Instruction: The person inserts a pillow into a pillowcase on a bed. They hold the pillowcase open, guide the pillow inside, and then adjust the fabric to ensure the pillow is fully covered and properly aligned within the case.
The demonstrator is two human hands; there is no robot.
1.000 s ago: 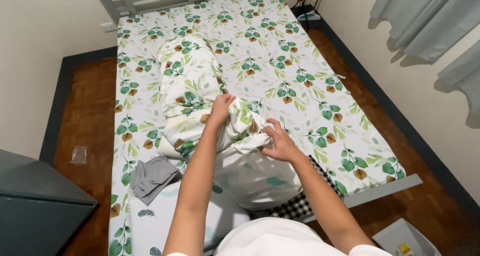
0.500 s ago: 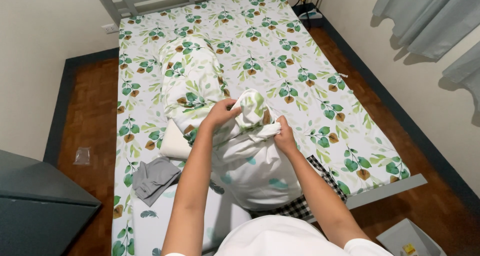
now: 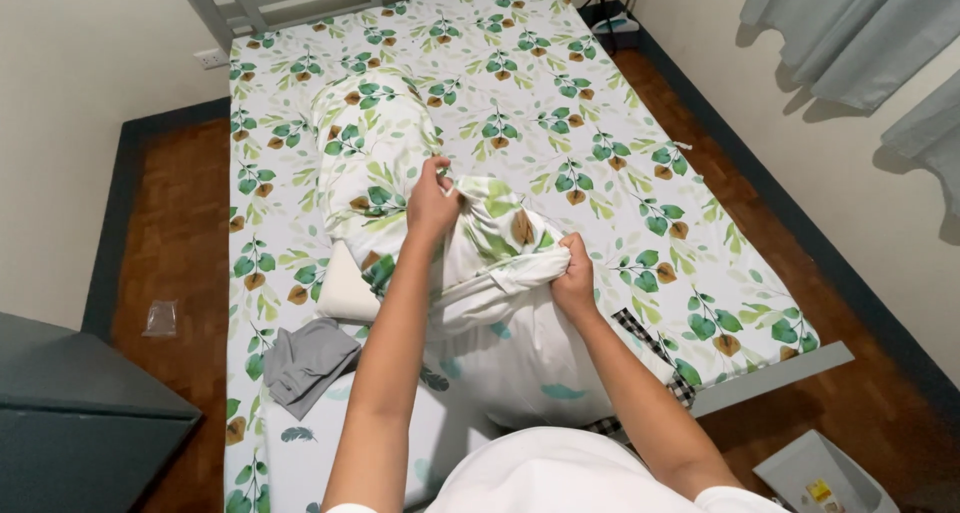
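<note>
My left hand (image 3: 433,201) and my right hand (image 3: 575,273) both grip the bunched open end of a white leaf-print pillowcase (image 3: 497,235). The case is gathered over the top of a white pillow (image 3: 525,348) with pale teal feather marks, which stands on the bed right in front of me. A long bolster (image 3: 368,163) in the same leaf print lies lengthwise on the bed just beyond my left hand. A plain white pillow corner (image 3: 345,288) sticks out beside my left forearm.
The bed (image 3: 620,143) wears a green and brown leaf-print sheet. A folded grey cloth (image 3: 308,363) lies at its left near edge; a black-and-white checked cloth (image 3: 650,343) peeks out at right. A dark grey cabinet (image 3: 70,423), wooden floor and grey curtains (image 3: 870,43) surround it.
Both hands have pulled the bunched pillowcase up and toward me over the pillow, and my hands have spread further apart. The bolster has not moved.
</note>
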